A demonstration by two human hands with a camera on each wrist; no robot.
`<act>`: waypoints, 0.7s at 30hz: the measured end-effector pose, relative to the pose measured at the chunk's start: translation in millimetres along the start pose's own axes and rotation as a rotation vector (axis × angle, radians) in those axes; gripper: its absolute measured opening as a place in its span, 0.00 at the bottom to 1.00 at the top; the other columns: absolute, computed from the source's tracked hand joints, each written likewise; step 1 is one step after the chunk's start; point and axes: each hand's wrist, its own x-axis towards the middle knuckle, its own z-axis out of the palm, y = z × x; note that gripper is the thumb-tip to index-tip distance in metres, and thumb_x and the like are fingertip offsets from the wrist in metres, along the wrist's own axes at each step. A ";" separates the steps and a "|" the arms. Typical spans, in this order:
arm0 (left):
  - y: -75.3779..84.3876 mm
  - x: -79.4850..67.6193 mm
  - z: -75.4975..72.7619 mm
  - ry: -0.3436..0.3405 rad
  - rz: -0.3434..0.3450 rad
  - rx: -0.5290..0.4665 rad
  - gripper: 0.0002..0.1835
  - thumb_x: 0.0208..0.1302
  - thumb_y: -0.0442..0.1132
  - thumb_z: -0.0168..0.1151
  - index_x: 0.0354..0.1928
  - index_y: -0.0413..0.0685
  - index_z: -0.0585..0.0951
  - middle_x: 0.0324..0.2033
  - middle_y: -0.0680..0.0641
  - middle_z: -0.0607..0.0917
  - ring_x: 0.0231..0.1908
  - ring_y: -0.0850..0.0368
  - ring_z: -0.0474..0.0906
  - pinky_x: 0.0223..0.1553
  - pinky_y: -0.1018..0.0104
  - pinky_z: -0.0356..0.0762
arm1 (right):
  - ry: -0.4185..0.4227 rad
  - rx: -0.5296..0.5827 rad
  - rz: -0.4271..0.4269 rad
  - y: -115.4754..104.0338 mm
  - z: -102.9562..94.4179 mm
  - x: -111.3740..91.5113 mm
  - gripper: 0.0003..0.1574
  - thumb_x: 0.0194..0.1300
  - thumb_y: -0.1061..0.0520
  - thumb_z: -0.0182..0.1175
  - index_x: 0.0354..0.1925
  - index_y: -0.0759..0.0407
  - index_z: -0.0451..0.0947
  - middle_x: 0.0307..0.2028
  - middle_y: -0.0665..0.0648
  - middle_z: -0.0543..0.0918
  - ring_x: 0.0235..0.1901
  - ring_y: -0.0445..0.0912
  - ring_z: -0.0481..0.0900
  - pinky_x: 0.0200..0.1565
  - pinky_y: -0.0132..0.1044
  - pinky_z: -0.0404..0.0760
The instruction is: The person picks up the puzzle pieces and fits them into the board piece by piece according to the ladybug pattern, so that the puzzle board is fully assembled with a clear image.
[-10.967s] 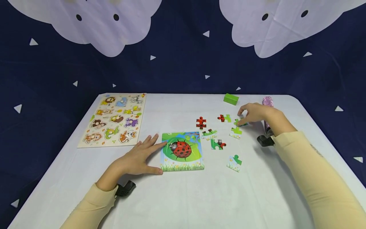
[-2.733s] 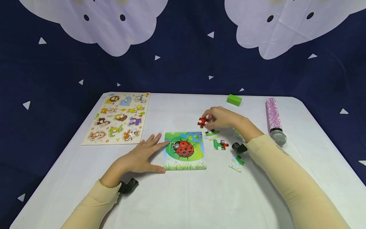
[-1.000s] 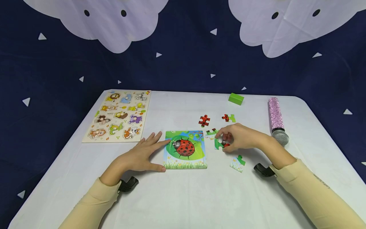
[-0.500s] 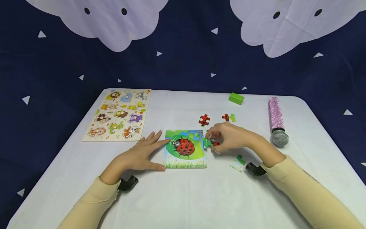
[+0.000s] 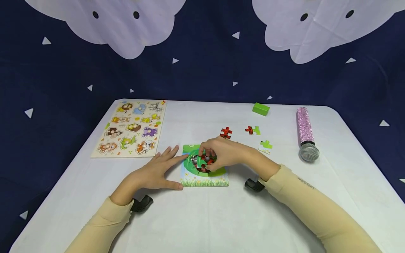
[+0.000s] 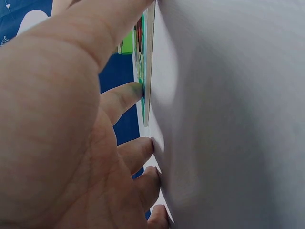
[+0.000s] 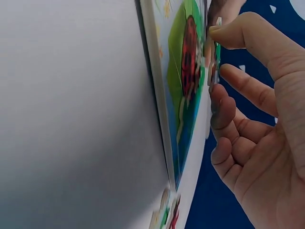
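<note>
A flat square puzzle board with a ladybug picture lies on the table in the head view. My left hand is spread out at its left side, index fingertip and thumb tip at the edge. Over the board, my right hand pinches a jigsaw piece between thumb and fingers; the right wrist view has it standing off the printed surface. Right of the board lie a red spotted piece, a red-and-green piece and a green-and-white piece. The right hand and forearm hide other loose pieces.
A wooden peg puzzle board with animals lies at the back left. At the back stands a green block, and a pink glittery microphone rests on the far right. A dark cloth hangs behind the table.
My right hand went from the far-right pieces to the red one, then took a green ladybug piece beside the board and carried it left over the picture. My left hand stayed in place.
</note>
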 end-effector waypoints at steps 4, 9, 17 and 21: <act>-0.3 0.0 0.1 0.000 0.008 -0.007 0.56 0.61 0.67 0.76 0.86 0.62 0.60 0.87 0.36 0.46 0.85 0.27 0.40 0.81 0.22 0.40 | -0.015 -0.010 -0.014 -1.9 4.4 10.6 0.21 0.60 0.51 0.76 0.51 0.51 0.85 0.37 0.46 0.85 0.36 0.39 0.78 0.40 0.32 0.81; -0.3 -2.0 -0.3 0.012 0.016 -0.026 0.57 0.59 0.67 0.77 0.85 0.62 0.61 0.87 0.35 0.46 0.85 0.26 0.39 0.80 0.20 0.40 | -0.048 0.004 -0.043 -6.1 7.6 21.9 0.19 0.62 0.51 0.76 0.51 0.52 0.86 0.38 0.47 0.85 0.35 0.39 0.78 0.40 0.32 0.81; 4.8 3.7 -0.4 -0.012 0.005 0.000 0.57 0.61 0.67 0.76 0.86 0.59 0.58 0.87 0.37 0.46 0.86 0.29 0.39 0.82 0.23 0.41 | -0.068 0.016 -0.037 -6.8 11.5 29.5 0.18 0.63 0.52 0.77 0.49 0.53 0.86 0.38 0.47 0.86 0.36 0.37 0.79 0.41 0.29 0.82; 4.8 0.6 -1.0 -0.009 -0.027 0.005 0.59 0.60 0.67 0.76 0.87 0.56 0.57 0.87 0.38 0.46 0.86 0.31 0.40 0.82 0.24 0.42 | -0.069 0.004 -0.058 -8.7 13.0 36.1 0.18 0.63 0.51 0.78 0.49 0.54 0.87 0.38 0.48 0.87 0.36 0.37 0.80 0.41 0.29 0.83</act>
